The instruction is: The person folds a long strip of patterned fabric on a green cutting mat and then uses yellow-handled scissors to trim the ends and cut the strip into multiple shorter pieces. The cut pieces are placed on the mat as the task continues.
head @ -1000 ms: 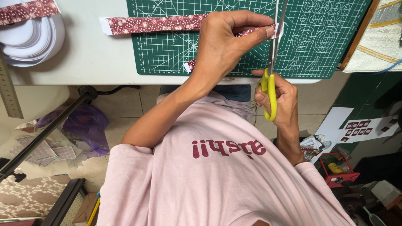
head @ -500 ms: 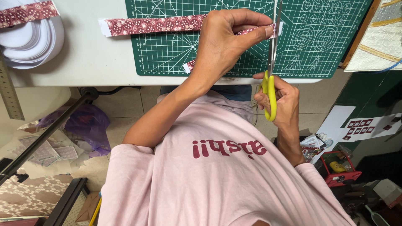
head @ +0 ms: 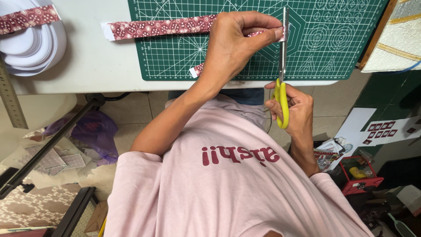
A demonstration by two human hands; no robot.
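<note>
left hand [head: 232, 44] pinching fabric strip [head: 158, 27] | right hand [head: 294, 109] gripping scissors [head: 282, 74], blades seemingly closed

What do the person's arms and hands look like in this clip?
Both arms are bare from the short sleeves of a pale pink T-shirt down. The left hand and right hand have no gloves; no rings, watch or bracelets are visible. The fingers are uncovered.

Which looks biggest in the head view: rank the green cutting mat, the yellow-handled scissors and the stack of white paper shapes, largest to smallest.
1. Green cutting mat, by far the widest.
2. Stack of white paper shapes, though the frame edge cuts it off.
3. Yellow-handled scissors, long but thin, held in the right hand; being raised nearer the camera may enlarge them.
</note>
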